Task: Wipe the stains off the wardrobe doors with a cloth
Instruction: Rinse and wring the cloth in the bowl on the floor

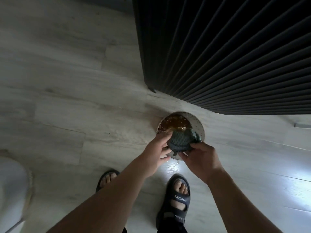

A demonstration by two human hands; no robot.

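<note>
A grey-green textured cloth [180, 142] is bunched between both hands, just above a metal basin [200, 126] on the floor. My left hand [159, 152] holds the cloth's left side with curled fingers. My right hand [200, 158] pinches its lower right edge. The basin holds brownish water. The dark ribbed wardrobe door [227, 52] rises right behind the basin, filling the upper right.
Pale wood-look floor [75, 98] spreads to the left and below. My feet in dark sandals [178, 199] stand just short of the basin. A white rounded object [13, 187] sits at the left edge. A bright reflection lies on the floor at the right.
</note>
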